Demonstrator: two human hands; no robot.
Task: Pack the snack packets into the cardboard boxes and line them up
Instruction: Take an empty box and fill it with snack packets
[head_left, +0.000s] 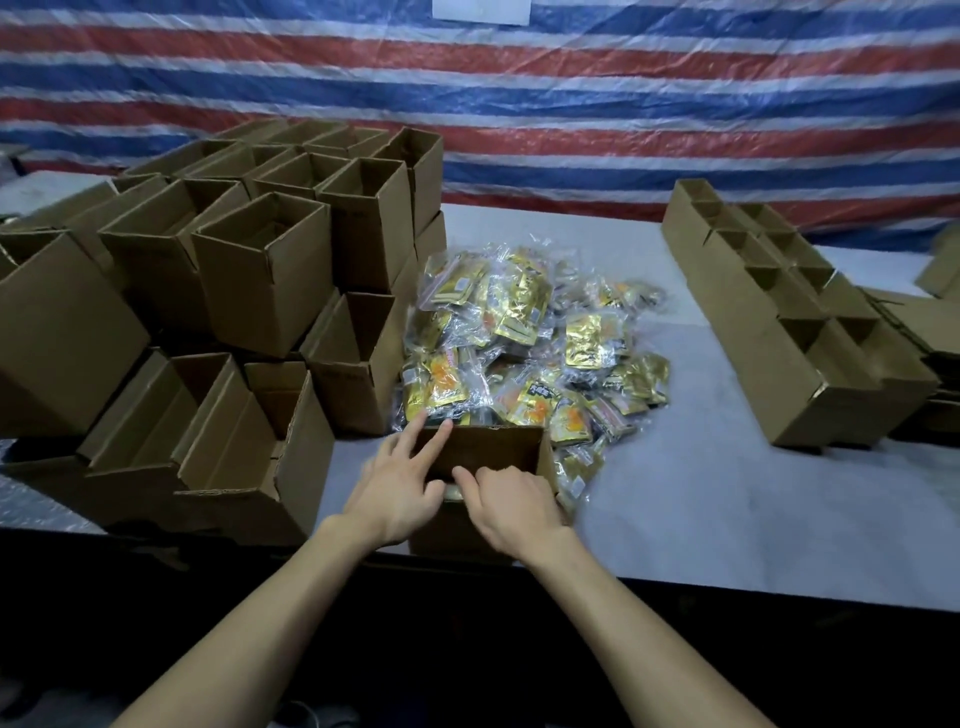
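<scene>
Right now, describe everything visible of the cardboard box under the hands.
The cardboard box is plain brown board, upright, open-topped, by the front edge of the table. Its far side meets the snack packets. The left hand lays straight fingers on its far-left rim; the right hand curls over its opening. Contents hidden.

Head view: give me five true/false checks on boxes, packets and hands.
1. The snack packets lie heaped on the table between the stacked boxes on the left and the row of boxes on the right. True.
2. Both hands are at the row of boxes. False: the left hand and the right hand are at the near box.
3. The stacked boxes are sealed. False: their tops are open.
4. The left hand's fingers are straight. True.
5. The backdrop is a plain white wall. False: it is a striped tarp.
</scene>
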